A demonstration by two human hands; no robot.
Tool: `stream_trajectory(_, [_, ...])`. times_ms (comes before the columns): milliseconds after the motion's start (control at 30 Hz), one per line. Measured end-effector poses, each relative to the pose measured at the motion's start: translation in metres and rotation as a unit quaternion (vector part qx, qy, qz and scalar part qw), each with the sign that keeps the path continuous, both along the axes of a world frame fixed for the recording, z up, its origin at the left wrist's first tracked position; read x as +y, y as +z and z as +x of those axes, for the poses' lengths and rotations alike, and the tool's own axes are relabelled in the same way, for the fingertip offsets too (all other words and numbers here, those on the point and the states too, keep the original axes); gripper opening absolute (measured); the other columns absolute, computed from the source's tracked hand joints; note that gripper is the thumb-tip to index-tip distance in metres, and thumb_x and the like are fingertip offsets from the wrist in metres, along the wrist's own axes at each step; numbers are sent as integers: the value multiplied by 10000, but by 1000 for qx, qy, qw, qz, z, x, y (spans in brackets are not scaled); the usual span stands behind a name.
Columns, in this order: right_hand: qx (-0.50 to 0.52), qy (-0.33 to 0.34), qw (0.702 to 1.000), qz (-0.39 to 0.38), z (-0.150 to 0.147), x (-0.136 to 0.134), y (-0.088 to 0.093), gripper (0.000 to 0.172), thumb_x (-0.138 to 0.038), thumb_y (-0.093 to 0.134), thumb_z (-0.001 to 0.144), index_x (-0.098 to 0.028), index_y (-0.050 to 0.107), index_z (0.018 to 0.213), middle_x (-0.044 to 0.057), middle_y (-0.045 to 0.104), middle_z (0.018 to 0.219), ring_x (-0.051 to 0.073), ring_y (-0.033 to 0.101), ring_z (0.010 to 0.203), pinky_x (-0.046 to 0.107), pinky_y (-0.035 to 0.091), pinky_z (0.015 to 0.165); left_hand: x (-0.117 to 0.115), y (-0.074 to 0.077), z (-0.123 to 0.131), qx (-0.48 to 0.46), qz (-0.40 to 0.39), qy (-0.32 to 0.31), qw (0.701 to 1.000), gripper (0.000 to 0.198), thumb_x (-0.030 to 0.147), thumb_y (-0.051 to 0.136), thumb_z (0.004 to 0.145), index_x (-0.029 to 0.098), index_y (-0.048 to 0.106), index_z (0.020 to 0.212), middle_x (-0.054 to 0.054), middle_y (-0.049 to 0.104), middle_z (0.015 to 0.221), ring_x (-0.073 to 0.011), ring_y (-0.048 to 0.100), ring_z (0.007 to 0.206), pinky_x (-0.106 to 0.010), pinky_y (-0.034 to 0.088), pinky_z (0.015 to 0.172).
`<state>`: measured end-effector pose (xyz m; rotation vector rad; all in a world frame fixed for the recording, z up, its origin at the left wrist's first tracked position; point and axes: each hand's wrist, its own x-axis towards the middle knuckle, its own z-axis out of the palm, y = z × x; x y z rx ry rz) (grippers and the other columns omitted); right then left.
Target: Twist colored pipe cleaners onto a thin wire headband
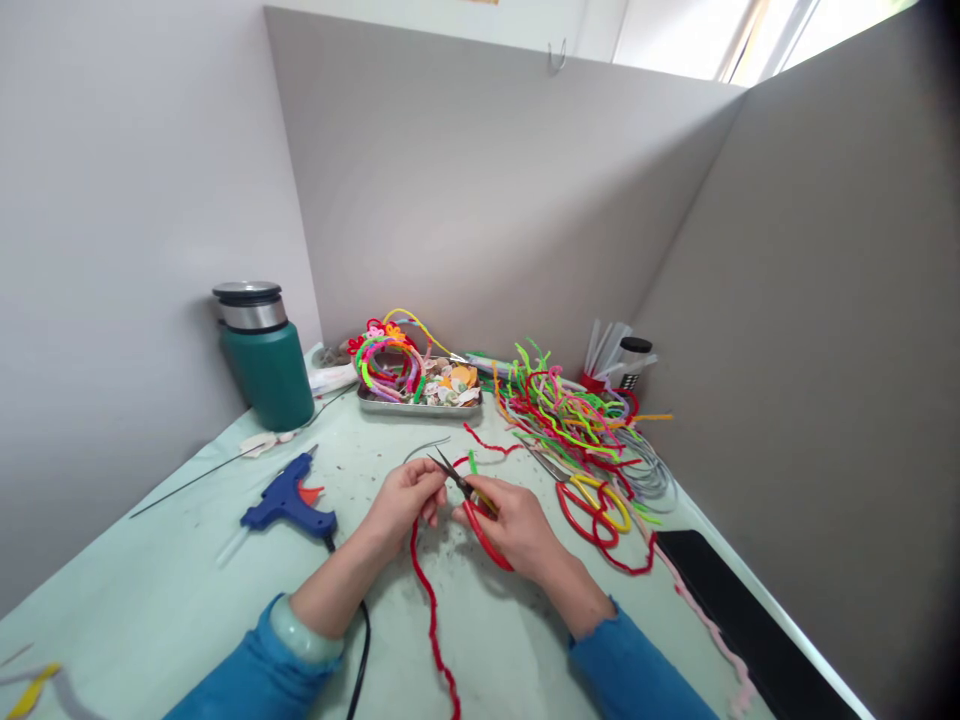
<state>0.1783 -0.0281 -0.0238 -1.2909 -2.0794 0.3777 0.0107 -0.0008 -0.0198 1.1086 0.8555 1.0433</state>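
Note:
My left hand [403,502] pinches a red pipe cleaner [433,612], whose long end trails down toward the table's near edge. A pair of small scissors [486,538] with red handles is in my right hand [519,522]. Their dark blades are parted and point up and left, right beside my left fingertips. Whether the blades touch the pipe cleaner I cannot tell. Just behind the scissors shows a short green pipe cleaner piece [472,462]. Larger scissors [592,505] with red and yellow handles lie right of my right hand.
A blue glue gun [289,500] with a black cord lies at left, before a green flask [268,370]. At the back, a metal tray [420,409] holds scraps and pipe cleaner rings. A tangled pipe cleaner heap [574,410] and a black phone-like slab [739,610] are on the right.

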Motion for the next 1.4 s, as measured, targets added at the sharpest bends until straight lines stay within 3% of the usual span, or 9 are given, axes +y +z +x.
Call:
stream_trajectory(233, [-31,-39,999,-3,2,2,-1,338,-458,533,795,-235,613,1036,20,682,764,151,604,661,206,382,584,2,-3,-1,5,-9,13,1000,248,351,633,685,144,500,720,47,519,487,-38,353,327,-178,362,351])
stream_trajectory(433, [-179,-215,960,-7,24,11,0,323,-372,489,820,-255,569,1111,83,686,838,229,632,728,275,380,582,1,0,0,16,-22,32,999,273,355,649,674,123,538,767,25,564,555,-32,351,342,-200,400,387])
stream_trajectory(567, [-221,-280,934,-14,39,17,-2,411,-306,525,799,-191,503,1192,137,669,894,247,627,766,305,393,624,-2,3,0,-1,-21,18,1000,319,330,643,685,111,543,894,-23,630,689,-33,388,370,-217,427,425])
stream_trajectory(800, [-259,-317,911,-42,48,18,-1,181,-293,537,786,-211,661,890,126,660,765,270,612,747,347,402,629,-5,4,0,-18,-9,-27,999,270,362,604,732,138,474,811,-52,664,724,-44,414,366,-225,425,427])
stream_trajectory(933, [-140,-262,952,66,37,13,3,201,-270,493,823,-181,674,828,134,647,861,280,558,920,397,392,782,-4,1,0,-36,-3,-57,998,266,374,589,750,149,460,808,-33,656,680,-35,380,349,-216,418,419])
stream_trajectory(1033, [72,-100,991,47,17,9,2,228,-285,462,853,-190,657,927,84,647,913,187,579,824,305,435,752,-4,-1,0,-46,4,-82,996,262,371,582,757,153,460,837,-16,649,661,-14,297,316,-214,416,411])
stream_trajectory(1167, [268,-12,962,-55,-11,7,-7,221,-308,525,810,-174,640,943,54,652,856,157,588,713,257,461,637,-4,0,1,-42,3,-114,993,268,368,594,745,155,458,838,-10,641,630,-8,240,306,-201,392,374])
stream_trajectory(1300, [346,-6,933,-102,-23,8,-15,193,-334,534,798,-168,629,815,-8,579,604,125,531,554,231,424,535,-4,-1,2,-33,0,-126,992,285,393,599,738,163,446,809,-16,643,626,-10,248,309,-184,366,350])
stream_trajectory(1400, [368,-12,924,-99,-23,8,-15,178,-332,548,785,-167,612,760,-17,553,612,106,494,524,215,393,497,-5,-3,2,-24,-14,-136,990,298,418,585,745,168,443,824,-13,637,621,-6,235,301,-169,337,338])
